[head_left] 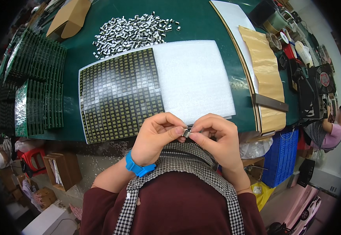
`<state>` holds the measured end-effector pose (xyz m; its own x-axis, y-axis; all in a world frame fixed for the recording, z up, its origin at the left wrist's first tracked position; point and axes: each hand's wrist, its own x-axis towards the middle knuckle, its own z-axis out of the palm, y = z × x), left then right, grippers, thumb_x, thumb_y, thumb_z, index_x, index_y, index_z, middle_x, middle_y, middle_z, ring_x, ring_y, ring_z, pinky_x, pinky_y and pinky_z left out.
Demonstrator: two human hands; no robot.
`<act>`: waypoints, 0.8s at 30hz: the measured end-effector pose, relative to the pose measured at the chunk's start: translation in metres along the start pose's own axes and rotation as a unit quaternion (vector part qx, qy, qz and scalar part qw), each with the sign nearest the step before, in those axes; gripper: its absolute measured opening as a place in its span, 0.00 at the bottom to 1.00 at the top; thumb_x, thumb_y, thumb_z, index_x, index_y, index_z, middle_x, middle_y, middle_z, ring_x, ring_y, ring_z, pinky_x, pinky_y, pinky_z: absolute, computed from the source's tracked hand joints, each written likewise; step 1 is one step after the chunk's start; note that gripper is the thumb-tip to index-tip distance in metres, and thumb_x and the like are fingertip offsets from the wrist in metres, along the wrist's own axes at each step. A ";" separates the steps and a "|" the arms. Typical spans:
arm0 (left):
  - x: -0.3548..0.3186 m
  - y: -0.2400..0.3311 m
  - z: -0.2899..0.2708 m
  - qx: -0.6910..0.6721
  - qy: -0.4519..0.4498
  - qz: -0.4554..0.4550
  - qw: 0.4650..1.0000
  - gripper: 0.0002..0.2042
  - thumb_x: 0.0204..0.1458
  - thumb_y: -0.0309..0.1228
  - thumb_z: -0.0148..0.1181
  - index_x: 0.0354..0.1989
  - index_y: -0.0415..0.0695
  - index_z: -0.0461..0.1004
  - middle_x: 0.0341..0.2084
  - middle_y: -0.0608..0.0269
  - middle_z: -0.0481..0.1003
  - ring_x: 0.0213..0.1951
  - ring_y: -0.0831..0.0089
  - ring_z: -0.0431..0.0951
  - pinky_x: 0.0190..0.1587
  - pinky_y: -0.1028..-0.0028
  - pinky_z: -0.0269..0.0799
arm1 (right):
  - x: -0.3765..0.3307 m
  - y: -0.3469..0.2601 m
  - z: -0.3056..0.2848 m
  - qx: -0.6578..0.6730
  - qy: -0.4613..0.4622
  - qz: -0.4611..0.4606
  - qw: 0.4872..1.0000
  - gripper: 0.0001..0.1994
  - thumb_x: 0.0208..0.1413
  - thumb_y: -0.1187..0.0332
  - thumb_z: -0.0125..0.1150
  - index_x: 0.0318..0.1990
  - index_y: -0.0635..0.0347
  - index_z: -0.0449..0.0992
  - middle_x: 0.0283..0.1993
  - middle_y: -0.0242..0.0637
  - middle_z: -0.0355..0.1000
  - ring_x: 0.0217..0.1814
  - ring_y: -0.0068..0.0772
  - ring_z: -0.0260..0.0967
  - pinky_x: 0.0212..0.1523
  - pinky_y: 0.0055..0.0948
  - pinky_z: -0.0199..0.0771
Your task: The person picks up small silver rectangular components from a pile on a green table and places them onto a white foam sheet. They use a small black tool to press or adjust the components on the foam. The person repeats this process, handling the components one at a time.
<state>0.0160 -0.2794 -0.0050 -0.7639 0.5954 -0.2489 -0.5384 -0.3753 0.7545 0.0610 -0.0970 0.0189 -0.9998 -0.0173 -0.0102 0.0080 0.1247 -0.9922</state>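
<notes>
Close to my apron, past the table's front edge, my two hands meet over a small electronic component with a row of metal pins (186, 133). The thumb and forefinger of my left hand (157, 135) pinch one side of it. From the other side, my right hand (219, 137) grips it between thumb and fingertips. Just beyond the left hand lies a sheet of small black labels with yellow print (119, 94), resting on white foam sheeting (196, 80). Farther off is a heap of small black and white components (133, 33).
On the green table (194, 19), stacked circuit boards (41, 94) stand at left near a folded cardboard piece (68, 17). To the right lie brown paper (264, 66) and a dark bar (270, 102). A blue crate (281, 156) stands below. Another person (332, 131) is at far right.
</notes>
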 end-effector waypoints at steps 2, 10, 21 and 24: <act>0.000 -0.002 -0.001 0.002 0.001 0.004 1.000 0.04 0.54 0.25 0.59 0.34 0.38 0.72 0.29 0.60 0.75 0.33 0.76 0.74 0.38 0.76 0.73 | 0.000 0.002 0.001 0.027 -0.009 0.008 1.000 0.04 0.47 0.77 0.66 0.31 0.65 0.77 0.31 0.30 0.73 0.23 0.10 0.62 0.23 0.13 0.60; -0.002 0.032 -0.005 0.100 0.031 0.035 0.994 0.06 0.52 0.22 0.60 0.37 0.35 0.74 0.30 0.60 0.76 0.32 0.74 0.78 0.38 0.77 0.75 | 0.004 0.000 0.001 0.185 0.000 0.089 0.979 0.02 0.52 0.78 0.60 0.33 0.67 0.76 0.35 0.35 0.72 0.24 0.14 0.63 0.24 0.14 0.62; 0.097 0.133 -0.099 0.703 0.199 0.316 0.606 0.22 0.49 0.27 0.60 0.55 0.40 0.67 0.53 0.49 0.68 0.57 0.59 0.66 0.59 0.67 0.61 | 0.004 0.022 -0.005 0.521 0.002 0.195 0.831 0.12 0.62 0.67 0.52 0.49 0.64 0.69 0.39 0.37 0.70 0.20 0.15 0.57 0.17 0.13 0.57; 0.065 0.098 -0.032 0.638 0.020 0.279 0.717 0.24 0.45 0.26 0.63 0.54 0.41 0.68 0.53 0.53 0.68 0.57 0.57 0.66 0.62 0.65 0.58 | 0.005 0.022 -0.004 0.506 0.029 0.204 0.837 0.13 0.61 0.68 0.53 0.50 0.64 0.69 0.40 0.37 0.70 0.20 0.15 0.57 0.17 0.13 0.57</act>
<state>-0.0979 -0.3004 0.0337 -0.7575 0.5745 0.3103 0.5998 0.4246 0.6782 0.0557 -0.0900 -0.0020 -0.9086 -0.1263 -0.3980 0.3319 -0.7969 -0.5047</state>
